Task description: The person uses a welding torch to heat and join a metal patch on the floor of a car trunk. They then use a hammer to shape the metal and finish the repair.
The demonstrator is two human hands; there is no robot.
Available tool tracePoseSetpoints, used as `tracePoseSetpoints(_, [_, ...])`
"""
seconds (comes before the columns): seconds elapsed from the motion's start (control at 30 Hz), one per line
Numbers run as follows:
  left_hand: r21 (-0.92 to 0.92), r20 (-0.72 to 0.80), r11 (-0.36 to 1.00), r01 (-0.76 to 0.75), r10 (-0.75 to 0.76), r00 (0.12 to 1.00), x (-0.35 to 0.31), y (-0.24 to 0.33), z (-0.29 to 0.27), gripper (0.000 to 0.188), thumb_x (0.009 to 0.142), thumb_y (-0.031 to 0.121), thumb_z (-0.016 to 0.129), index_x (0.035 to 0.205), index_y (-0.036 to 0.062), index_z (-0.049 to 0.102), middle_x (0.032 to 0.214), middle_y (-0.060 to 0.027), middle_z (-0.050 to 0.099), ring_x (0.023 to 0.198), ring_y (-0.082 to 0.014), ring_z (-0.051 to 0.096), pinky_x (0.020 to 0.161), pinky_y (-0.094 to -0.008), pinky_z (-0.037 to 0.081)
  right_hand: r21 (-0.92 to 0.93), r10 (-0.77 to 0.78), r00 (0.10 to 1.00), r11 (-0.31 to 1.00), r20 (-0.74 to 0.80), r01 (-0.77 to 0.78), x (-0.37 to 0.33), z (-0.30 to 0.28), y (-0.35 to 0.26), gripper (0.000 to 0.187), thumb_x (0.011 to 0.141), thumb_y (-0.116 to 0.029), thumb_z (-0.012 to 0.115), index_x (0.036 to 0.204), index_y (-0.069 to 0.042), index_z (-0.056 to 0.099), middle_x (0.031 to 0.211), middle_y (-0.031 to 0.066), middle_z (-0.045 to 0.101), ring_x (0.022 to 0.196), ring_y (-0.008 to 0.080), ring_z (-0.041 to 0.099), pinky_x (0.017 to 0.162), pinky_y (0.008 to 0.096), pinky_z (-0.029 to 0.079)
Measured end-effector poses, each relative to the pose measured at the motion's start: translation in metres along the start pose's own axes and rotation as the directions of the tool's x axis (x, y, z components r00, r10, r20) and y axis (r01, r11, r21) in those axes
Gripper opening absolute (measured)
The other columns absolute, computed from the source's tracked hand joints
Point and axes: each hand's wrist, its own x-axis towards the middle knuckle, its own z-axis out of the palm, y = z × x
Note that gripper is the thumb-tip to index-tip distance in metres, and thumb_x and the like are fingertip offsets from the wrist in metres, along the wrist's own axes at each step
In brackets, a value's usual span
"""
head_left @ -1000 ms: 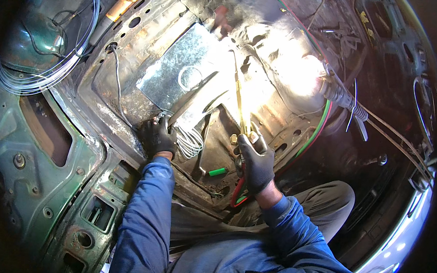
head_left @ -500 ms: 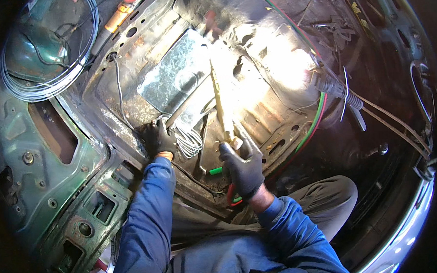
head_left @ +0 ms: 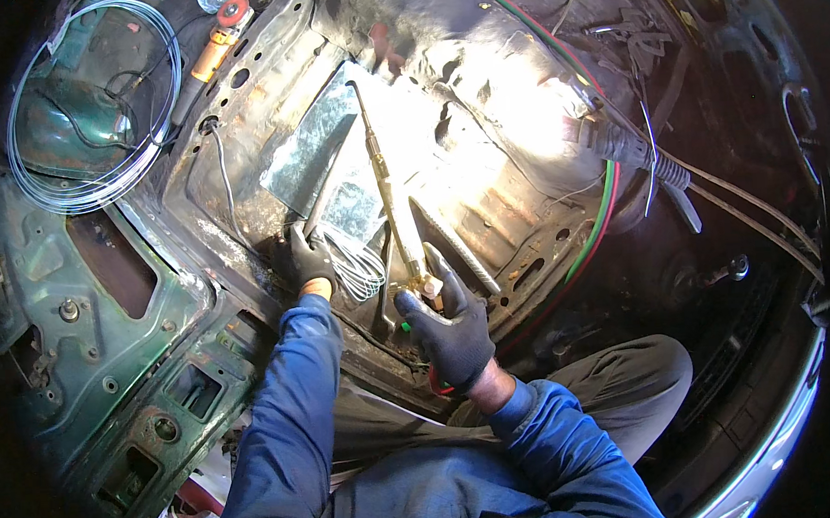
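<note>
Brass torch [head_left: 391, 204] slants up across the middle of the work, its long thin nozzle ending over the upper edge of a bluish metal sheet [head_left: 311, 160]; from where I stand I can't tell whether the tip touches. At the lower end, by the valves, the black-gloved right hand [head_left: 454, 336] has it in its grasp, thumb on one side and forefinger stretched along the other. The remaining fingers are tucked below, mostly hidden from me.

Over to the left, the other gloved hand, the left hand [head_left: 306, 262], is closed around the near end of a dark bar [head_left: 323, 200] that reaches up over the sheet. Just beside that hand sits a bundle of thin pale wire [head_left: 355, 266], and to the right of the torch a ribbed metal rod [head_left: 456, 245] lies at a slant.

All of it is set on a worn, rusty metal floor pan [head_left: 194, 190]. Beyond, on the right, a lamp [head_left: 606, 141] glares across the metal, with a green hose [head_left: 604, 216] and a red one running beneath it. Up at the far left I see a wide loop of wire [head_left: 19, 137], and near it an orange angle grinder [head_left: 212, 58] with a red disc.
</note>
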Motion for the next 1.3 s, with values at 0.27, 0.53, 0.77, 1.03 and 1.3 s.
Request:
tracePoseSetpoints(0.27, [-0.629, 0.408, 0.729, 0.27, 0.014, 0.913, -0.046, 0.176, -0.089, 0.048, 0.109, 0.046, 0.062, 0.124, 0.0007, 0.067, 0.103, -0.0064, 0.069, 0.095, -0.0147, 0.063, 0.089, -0.0299, 0.051, -0.316, 0.029, 0.988, 0.949, 0.149, 0.02, -0.014, -0.001, 0.026, 0.075, 0.103, -0.031, 0.073, 0.163, 0.001, 0.042, 0.13, 0.0205, 0.075, 0.119, 0.019, 0.068, 0.104, 0.0363, 0.053])
tracePoseSetpoints(0.53, [-0.584, 0.601, 0.744, 0.325, 0.127, 0.789, -0.046, 0.17, -0.149, 0.042, 0.11, 0.039, 0.064, 0.127, 0.0002, 0.062, 0.101, -0.0047, 0.068, 0.092, -0.013, 0.065, 0.085, -0.0321, 0.053, -0.84, -0.185, 0.979, 0.516, 0.083, 0.169, 0.071, -0.038, 0.046, 0.061, 0.103, -0.025, 0.07, 0.155, -0.002, 0.05, 0.14, 0.0245, 0.066, 0.123, 0.0402, 0.067, 0.104, 0.0488, 0.053])
tracePoseSetpoints(0.77, [-0.643, 0.676, 0.649, 0.406, 0.233, 0.699, -0.058, 0.153, -0.145, 0.041, 0.109, 0.028, 0.068, 0.135, -0.002, 0.058, 0.101, -0.0095, 0.075, 0.095, -0.016, 0.071, 0.09, -0.0356, 0.058, -0.945, -0.196, 0.977, -0.325, 0.084, 0.016, 0.159, -0.089, 0.085, 0.051, 0.098, -0.025, 0.068, 0.147, -0.014, 0.058, 0.115, 0.0198, 0.068, 0.112, 0.0397, 0.067, 0.095, 0.0541, 0.054])
tracePoseSetpoints(1.03, [-0.653, 0.682, 0.648, 0.392, 0.277, 0.677, -0.059, 0.149, -0.142, 0.044, 0.108, 0.027, 0.069, 0.136, -0.005, 0.058, 0.103, -0.0101, 0.075, 0.097, -0.0142, 0.072, 0.089, -0.0344, 0.059, -0.885, -0.211, 0.976, 0.463, -0.06, 0.046, 0.175, -0.064, 0.078, 0.056, 0.111, -0.04, 0.055, 0.147, 0.002, 0.056, 0.142, 0.0314, 0.064, 0.131, 0.0466, 0.063, 0.104, 0.0489, 0.054])
tracePoseSetpoints(1.3, [-0.684, 0.655, 0.621, 0.384, 0.289, 0.698, -0.06, 0.143, -0.138, 0.042, 0.108, 0.026, 0.069, 0.134, -0.0053, 0.058, 0.1, -0.0107, 0.075, 0.094, -0.0162, 0.072, 0.087, -0.0366, 0.06, -0.86, -0.293, 0.937, 0.51, -0.19, -0.015, 0.222, -0.013, 0.074, 0.058, 0.116, -0.027, 0.047, 0.165, 0.001, 0.034, 0.15, 0.0347, 0.056, 0.132, 0.0514, 0.06, 0.103, 0.0487, 0.053])
